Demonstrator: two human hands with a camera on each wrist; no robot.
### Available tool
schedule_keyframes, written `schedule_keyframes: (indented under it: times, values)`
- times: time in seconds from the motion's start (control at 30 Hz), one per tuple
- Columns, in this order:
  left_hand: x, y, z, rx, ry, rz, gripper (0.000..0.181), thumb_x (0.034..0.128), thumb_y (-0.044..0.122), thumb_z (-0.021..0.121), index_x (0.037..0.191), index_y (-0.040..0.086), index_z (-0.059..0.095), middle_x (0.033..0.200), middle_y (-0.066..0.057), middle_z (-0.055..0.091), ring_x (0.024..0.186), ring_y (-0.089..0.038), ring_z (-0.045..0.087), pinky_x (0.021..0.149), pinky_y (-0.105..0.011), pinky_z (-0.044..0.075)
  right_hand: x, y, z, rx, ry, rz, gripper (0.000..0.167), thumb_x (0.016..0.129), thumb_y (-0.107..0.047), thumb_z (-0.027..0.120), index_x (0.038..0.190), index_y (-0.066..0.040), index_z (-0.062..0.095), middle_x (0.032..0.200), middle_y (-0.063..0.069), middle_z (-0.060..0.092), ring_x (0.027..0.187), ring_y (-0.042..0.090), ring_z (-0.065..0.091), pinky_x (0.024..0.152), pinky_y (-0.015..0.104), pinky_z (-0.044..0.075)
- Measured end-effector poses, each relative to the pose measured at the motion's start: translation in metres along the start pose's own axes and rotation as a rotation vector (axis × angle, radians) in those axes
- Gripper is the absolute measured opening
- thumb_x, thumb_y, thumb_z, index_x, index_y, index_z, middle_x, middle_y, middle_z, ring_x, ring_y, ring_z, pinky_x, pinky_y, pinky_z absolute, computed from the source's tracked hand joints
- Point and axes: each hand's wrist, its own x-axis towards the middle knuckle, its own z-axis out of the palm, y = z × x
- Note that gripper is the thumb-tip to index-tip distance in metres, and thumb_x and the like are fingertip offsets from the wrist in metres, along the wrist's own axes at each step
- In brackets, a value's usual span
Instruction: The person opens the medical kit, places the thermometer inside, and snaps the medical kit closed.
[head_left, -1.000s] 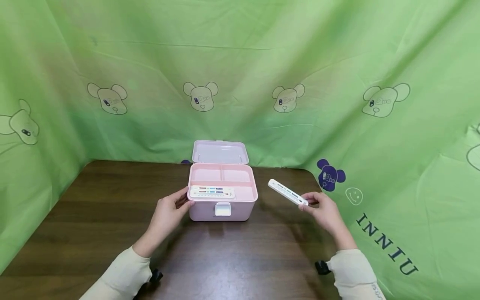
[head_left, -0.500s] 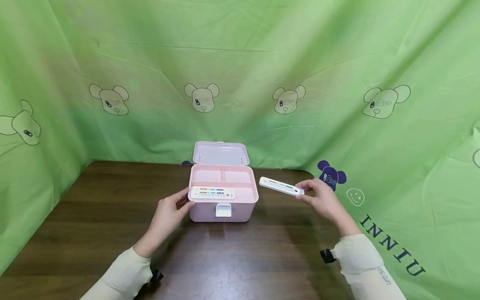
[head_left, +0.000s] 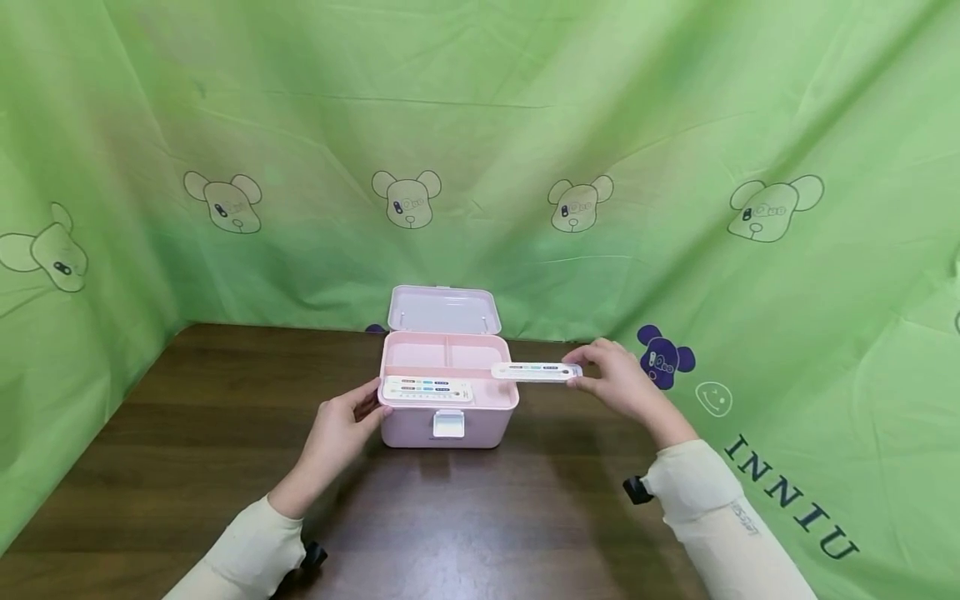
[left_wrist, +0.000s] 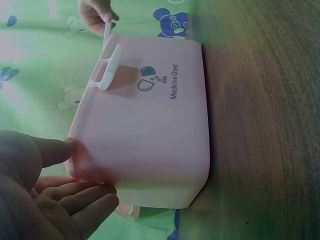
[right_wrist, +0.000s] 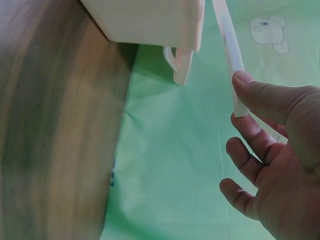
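A pink medicine box (head_left: 442, 426) stands on the table with its lid (head_left: 444, 309) raised. My left hand (head_left: 341, 429) holds its near left corner, thumb on the front face and fingers along the side, as the left wrist view shows. My right hand (head_left: 617, 383) pinches one end of a slim white thermometer case (head_left: 534, 372) between thumb and fingers. The case lies level, its far end above the box's right rim. In the front compartment, at the left, lie white cases (head_left: 427, 389) with similar coloured print, apparently two side by side.
Two smaller compartments (head_left: 415, 350) sit at the back of the box. A white latch (head_left: 448, 423) hangs on its front. Behind the brown wooden table (head_left: 247, 400) hangs a green curtain (head_left: 480, 125) with bear prints.
My right hand has moved left with the thermometer case, turning it from slanted to level and bringing its end over the box. My left hand has stayed at the corner.
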Motion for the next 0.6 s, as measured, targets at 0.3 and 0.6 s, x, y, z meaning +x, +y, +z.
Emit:
schedule_keyframes:
  times: [0.3,0.6]
  values:
    - [0.000,-0.001,0.000,0.001,0.004,-0.001,0.052,0.0939,0.018,0.077,0.141,0.004,0.061,0.133,-0.015,0.068,0.117,-0.026,0.069,0.091,-0.037,0.061,0.028,-0.021,0.003,-0.082,-0.038,-0.057,0.027,0.085,-0.018,0.084,0.111,-0.014,0.077,0.107,0.007,0.068,0.107,0.032,0.057,0.092,0.052,0.038]
    - [0.001,-0.002,-0.001,-0.004,0.004,0.002,0.053,0.0933,0.018,0.078,0.141,0.003,0.061,0.132,-0.015,0.069,0.116,-0.025,0.070,0.090,-0.035,0.061,0.039,-0.031,0.009,-0.095,-0.059,-0.105,0.031,0.082,-0.016,0.085,0.112,-0.014,0.077,0.097,0.002,0.065,0.100,0.029,0.055,0.089,0.048,0.037]
